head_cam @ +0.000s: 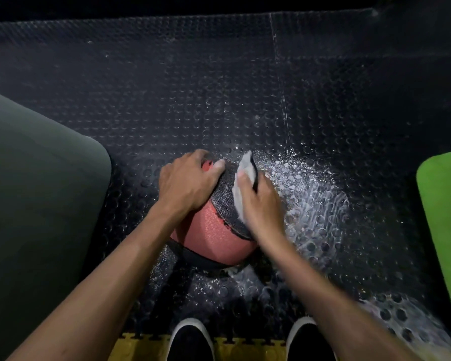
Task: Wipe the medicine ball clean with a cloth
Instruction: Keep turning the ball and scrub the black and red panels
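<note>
the round, red-and-black textured rubber medicine ball (208, 230) rests on the black studded rubber floor mat (219, 87), directly beneath both hands and just ahead of the person's black-and-white shoes (190, 340). the left hand (188, 183) lies spread over the ball's upper left side, its fingers curved round the far edge and its thumb laid across the black panel, gripping the ball to steady it. the right hand (258, 207) presses a small pale grey cloth (242, 181) against the black panel on the ball's upper right; its fingers are curled on the cloth, and one corner of the cloth sticks up beyond the fingertips. white powdery residue (310, 194) is scattered over the floor to the outer side of the right hand and trails back towards the feet. a dark grey mat (37, 191) lies well outside the left forearm, a bright green mat (445, 217) well outside the right.

step in hand, as judged: wiping proper, on the black panel. the red panel nearest the person looks untouched by the cloth for now. the next move probably calls for the left hand to turn the ball so that fresh surface meets the cloth, with a firm hold lest it roll into the residue.
</note>
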